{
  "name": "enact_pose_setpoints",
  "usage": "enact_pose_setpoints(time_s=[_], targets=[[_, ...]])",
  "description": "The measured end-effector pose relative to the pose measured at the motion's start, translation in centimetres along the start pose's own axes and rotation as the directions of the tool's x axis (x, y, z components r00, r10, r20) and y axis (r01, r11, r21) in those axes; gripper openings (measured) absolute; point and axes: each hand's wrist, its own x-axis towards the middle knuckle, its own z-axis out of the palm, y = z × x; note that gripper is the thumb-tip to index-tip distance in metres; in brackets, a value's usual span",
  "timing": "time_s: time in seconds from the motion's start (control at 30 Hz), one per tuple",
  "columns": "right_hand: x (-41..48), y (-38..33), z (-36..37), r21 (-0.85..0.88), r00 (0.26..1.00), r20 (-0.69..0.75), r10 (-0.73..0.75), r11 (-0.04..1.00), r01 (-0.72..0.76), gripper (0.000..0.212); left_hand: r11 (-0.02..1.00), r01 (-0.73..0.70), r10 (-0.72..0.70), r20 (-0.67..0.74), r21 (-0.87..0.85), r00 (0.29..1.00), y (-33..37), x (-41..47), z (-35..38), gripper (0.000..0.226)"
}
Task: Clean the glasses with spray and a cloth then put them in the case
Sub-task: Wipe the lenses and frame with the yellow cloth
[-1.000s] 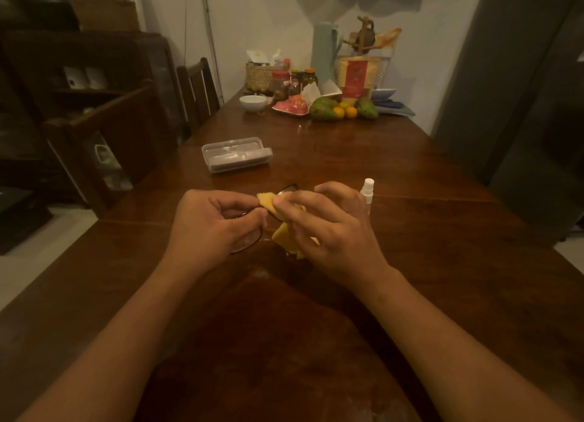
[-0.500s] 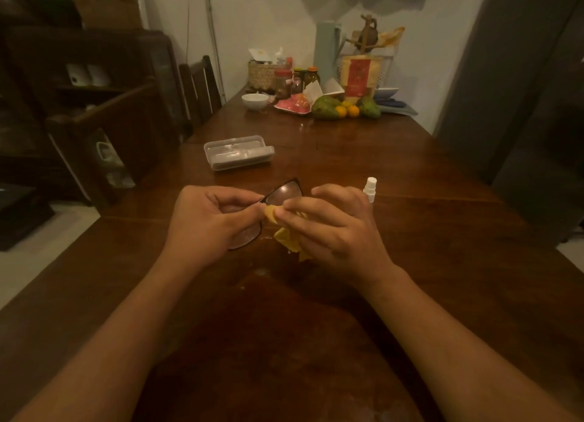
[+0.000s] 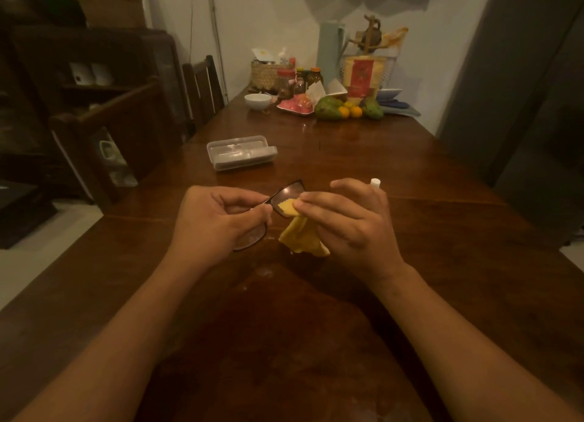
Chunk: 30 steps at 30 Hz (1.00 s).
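Dark-framed glasses [image 3: 289, 191] are held just above the wooden table [image 3: 410, 232]. My left hand [image 3: 215, 221] pinches the frame near the bridge and covers part of the near lens. My right hand [image 3: 350, 222] pinches a yellow cloth [image 3: 300, 236] against the far lens, the rest of the cloth hanging below. A small white spray bottle [image 3: 375, 182] stands just behind my right hand, mostly hidden by it. The clear plastic case [image 3: 240, 153] lies shut farther back on the table, to the left.
At the far end of the table are a white bowl [image 3: 257, 100], jars, a woven basket [image 3: 265, 75], a pink plate, fruit [image 3: 344, 110] and a tall pale flask. Dark chairs [image 3: 202, 86] stand along the left side. A grey wall runs on the right.
The glasses have turned so the far lens now shows above the hands. My right hand with the cloth has shifted slightly right along that lens.
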Motion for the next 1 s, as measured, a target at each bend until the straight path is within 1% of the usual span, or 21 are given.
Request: enact_pose_setpoints(time_s=[0.1,0.2,0.3,0.4,0.47,0.53,0.63,0.73,0.83,0.9,1.0], targets=[[0.1,-0.2,0.2,-0.001,0.997,0.021,0.072,0.997,-0.072,0.04,1.0,-0.009,0.009,0.011,0.026,1.0,0.1,-0.1,0.3,0.019],[0.1,-1.0,0.6,0.045,0.998,0.047,0.043,0.998,-0.045,0.048,1.0,-0.021,0.021,0.004,0.002,1.0,0.1,-0.2,0.3,0.024],[0.0,-0.7,0.3,0.05,0.999,0.048,-0.003,0.999,0.0,0.045,1.0,-0.003,0.003,-0.005,-0.031,1.0,0.1,-0.2,0.3,0.024],[0.0,-0.2,-0.1,0.015,0.996,0.046,0.072,0.997,-0.073,0.042,1.0,0.007,-0.007,-0.013,-0.012,1.0,0.0,-0.2,0.4,0.024],[0.1,-0.5,-0.1,0.011,0.991,0.063,0.116,0.993,-0.117,0.044,1.0,-0.004,0.004,-0.006,0.005,1.0,0.1,-0.2,0.4,0.027],[0.2,-1.4,0.2,0.036,0.991,0.079,0.103,0.994,-0.107,0.051,0.999,-0.034,0.034,0.004,0.021,0.999,0.1,-0.2,0.3,0.026],[0.4,-2.2,0.4,0.071,0.993,0.108,0.048,0.996,-0.056,0.058,0.998,-0.061,0.061,-0.004,0.03,0.998,0.0,-0.2,0.1,0.024],[0.3,-1.9,0.3,-0.011,0.996,0.088,0.029,1.0,-0.029,0.055,0.998,-0.053,0.054,-0.009,0.033,0.999,-0.1,-0.1,0.1,0.023],[0.4,-1.3,0.0,-0.081,0.993,0.054,0.108,0.991,-0.104,0.048,0.999,-0.035,0.035,-0.008,0.005,0.999,-0.1,-0.2,0.2,0.027],[0.5,-1.6,0.1,-0.084,0.989,0.067,0.135,0.988,-0.129,0.049,0.999,-0.041,0.041,-0.002,0.02,0.999,-0.2,-0.1,0.3,0.027],[0.5,-2.3,0.5,-0.055,0.995,0.057,0.078,0.996,-0.075,0.046,0.998,-0.059,0.06,-0.009,0.031,0.998,-0.2,-0.1,0.2,0.024]])
